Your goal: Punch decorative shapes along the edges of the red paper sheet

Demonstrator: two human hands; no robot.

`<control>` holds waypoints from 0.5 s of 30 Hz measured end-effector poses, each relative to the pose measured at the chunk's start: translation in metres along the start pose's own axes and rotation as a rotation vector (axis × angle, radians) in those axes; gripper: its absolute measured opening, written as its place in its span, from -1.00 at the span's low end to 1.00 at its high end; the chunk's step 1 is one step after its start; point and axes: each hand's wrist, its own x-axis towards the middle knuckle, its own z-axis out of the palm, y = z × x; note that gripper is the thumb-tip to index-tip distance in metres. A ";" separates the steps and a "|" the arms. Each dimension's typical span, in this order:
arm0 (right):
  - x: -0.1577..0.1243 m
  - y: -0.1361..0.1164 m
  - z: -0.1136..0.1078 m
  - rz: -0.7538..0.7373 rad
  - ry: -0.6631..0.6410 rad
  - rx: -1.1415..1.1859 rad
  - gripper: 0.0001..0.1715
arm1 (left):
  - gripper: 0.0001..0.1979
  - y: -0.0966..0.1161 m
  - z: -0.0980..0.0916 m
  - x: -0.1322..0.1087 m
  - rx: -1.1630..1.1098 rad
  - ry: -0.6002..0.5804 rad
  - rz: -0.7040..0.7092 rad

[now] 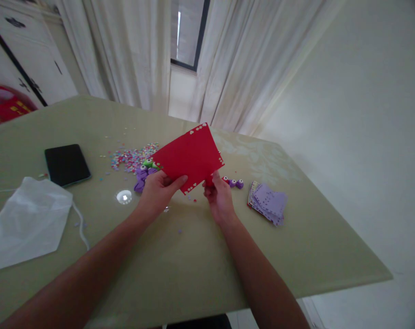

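Fingers [179, 182] at bottom of red card [190, 155]

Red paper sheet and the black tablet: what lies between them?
In the head view, a scatter of coloured paper bits and small purple and green punches lie between the tablet and the red sheet.

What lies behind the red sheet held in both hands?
Purple and green craft punches and a confetti pile peek out at its left edge, small purple punches at its right. The red sheet hides whatever lies between.
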 end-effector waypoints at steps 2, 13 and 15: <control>0.006 -0.008 -0.006 -0.031 0.092 0.111 -0.33 | -0.42 0.000 0.000 0.000 -0.007 0.015 -0.012; 0.011 -0.033 -0.031 -0.176 -0.005 -0.143 -0.40 | -0.43 0.006 -0.002 -0.001 0.110 -0.186 -0.059; 0.009 -0.027 -0.027 -0.127 -0.007 -0.115 -0.41 | -0.44 0.005 -0.003 -0.001 0.119 -0.194 -0.057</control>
